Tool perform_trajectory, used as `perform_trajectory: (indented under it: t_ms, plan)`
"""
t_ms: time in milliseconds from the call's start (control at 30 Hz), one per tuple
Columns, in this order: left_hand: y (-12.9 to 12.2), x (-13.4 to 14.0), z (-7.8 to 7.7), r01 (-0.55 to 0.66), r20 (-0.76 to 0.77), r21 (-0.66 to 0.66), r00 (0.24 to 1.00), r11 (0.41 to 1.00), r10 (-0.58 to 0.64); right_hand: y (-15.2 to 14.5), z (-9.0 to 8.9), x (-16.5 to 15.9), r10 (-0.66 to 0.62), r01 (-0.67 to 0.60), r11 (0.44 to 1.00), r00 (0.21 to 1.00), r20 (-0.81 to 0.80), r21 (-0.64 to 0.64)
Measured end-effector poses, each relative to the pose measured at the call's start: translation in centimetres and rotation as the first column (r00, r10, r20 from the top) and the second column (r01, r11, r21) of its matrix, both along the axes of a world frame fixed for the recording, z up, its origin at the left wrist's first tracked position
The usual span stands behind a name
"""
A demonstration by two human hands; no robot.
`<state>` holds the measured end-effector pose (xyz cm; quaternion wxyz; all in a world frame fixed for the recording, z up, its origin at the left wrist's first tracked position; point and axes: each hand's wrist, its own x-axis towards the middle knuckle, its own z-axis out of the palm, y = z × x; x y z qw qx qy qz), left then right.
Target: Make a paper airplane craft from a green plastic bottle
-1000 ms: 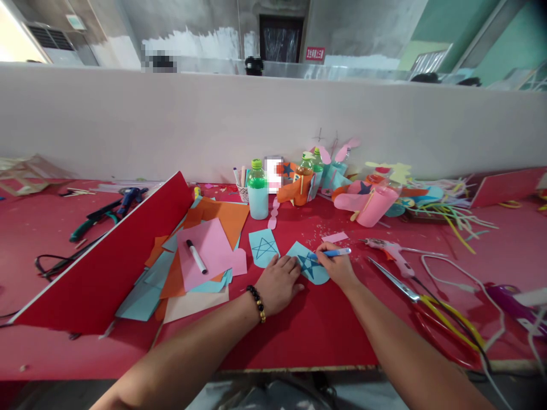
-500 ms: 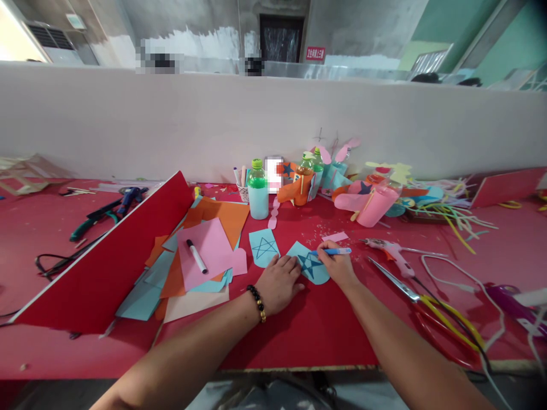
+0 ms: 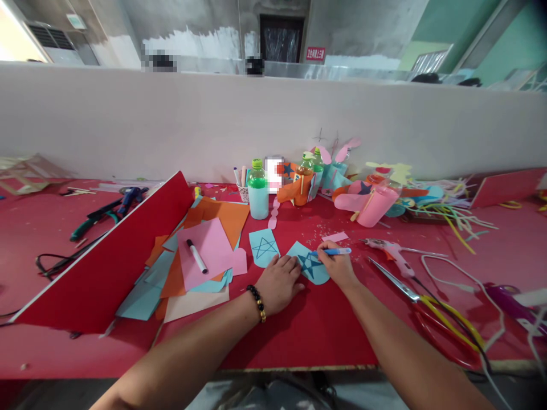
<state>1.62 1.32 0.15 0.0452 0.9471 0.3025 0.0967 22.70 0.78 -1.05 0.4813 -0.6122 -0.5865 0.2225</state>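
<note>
Between my fingers, my right hand (image 3: pixel 338 267) grips a blue marker (image 3: pixel 337 251), its tip on a rounded light-blue paper piece (image 3: pixel 318 275). That piece bears a star (image 3: pixel 309 263) largely coloured in dark blue. My left hand (image 3: pixel 280 283) lies flat with fingers stretched out, the fingertips at the left edge of the same piece. Just beyond it is a second light-blue paper piece (image 3: pixel 263 246) with a star drawn only in outline. A black-and-white marker (image 3: pixel 197 256) rests on pink paper (image 3: pixel 213 242) to the left.
Orange paper (image 3: pixel 233 215) and other sheets pile up beside a slanting red board (image 3: pixel 111 256). Behind stand a green-and-blue bottle (image 3: pixel 258 196), an orange-wrapped bottle (image 3: pixel 302 191) and a pink bottle (image 3: pixel 376 205). At right lie a glue gun (image 3: pixel 392 254), large scissors (image 3: pixel 421 300) and cords.
</note>
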Motion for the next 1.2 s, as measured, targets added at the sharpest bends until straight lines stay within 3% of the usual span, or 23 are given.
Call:
perform_trajectory:
  t_ms: [200,1200]
  plan:
    - [-0.03,0.0,0.02,-0.004,-0.002,-0.007,1.0,1.0,0.004,-0.27,0.23,-0.11,0.044,-0.045,0.999,0.999,-0.019,-0.015]
    - [-0.08,0.0,0.27,-0.001,-0.002,-0.018,1.0,1.0,0.001,-0.04,0.2,-0.16,0.001,-0.001,1.0,1.0,-0.015,-0.001]
